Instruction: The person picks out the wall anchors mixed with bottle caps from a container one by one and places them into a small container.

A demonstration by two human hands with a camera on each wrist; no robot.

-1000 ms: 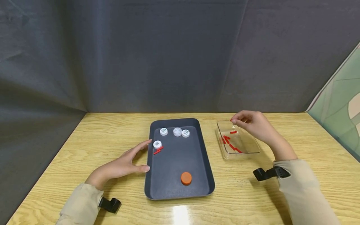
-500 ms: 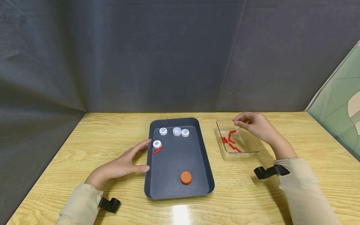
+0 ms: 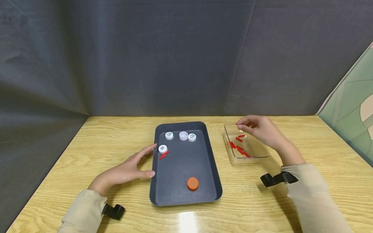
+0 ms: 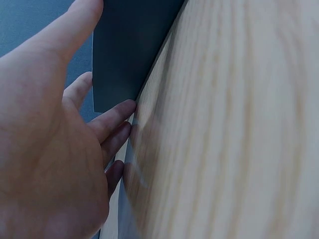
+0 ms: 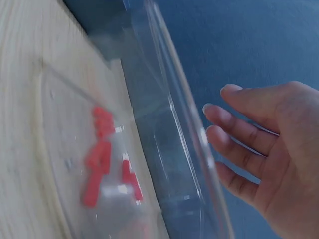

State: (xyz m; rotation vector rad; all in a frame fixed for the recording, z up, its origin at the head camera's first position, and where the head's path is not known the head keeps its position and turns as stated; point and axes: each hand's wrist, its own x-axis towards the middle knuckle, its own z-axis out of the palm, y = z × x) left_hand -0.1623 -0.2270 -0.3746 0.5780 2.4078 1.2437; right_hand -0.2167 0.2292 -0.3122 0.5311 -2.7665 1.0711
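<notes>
My right hand (image 3: 260, 129) hovers over the back of a clear rectangular container (image 3: 257, 148), fingers loosely bent. In the right wrist view its thumb and fingertips stand apart, with nothing between them. Several short red sticks (image 3: 246, 155) lie inside the container. To the left, my left hand (image 3: 125, 171) rests against the left edge of a dark grey tray (image 3: 186, 168), thumb and fingers spread and nearly straight. Nothing is held in it. Beside that edge sit a white cap (image 3: 163, 148) and a pair of red sticks (image 3: 162, 156).
Toward the tray's back are a printed white cap (image 3: 169, 135), a hollow white cap (image 3: 183, 136) and another printed one (image 3: 192, 137). An orange cap (image 3: 192, 183) lies near the front. A dark curtain (image 3: 180, 64) stands behind the wooden table (image 3: 122, 207).
A red stick pinched in my right hand one second ago is gone from its fingers. Sticks in the container have shifted. The right hand moved slightly left; my left hand stayed put.
</notes>
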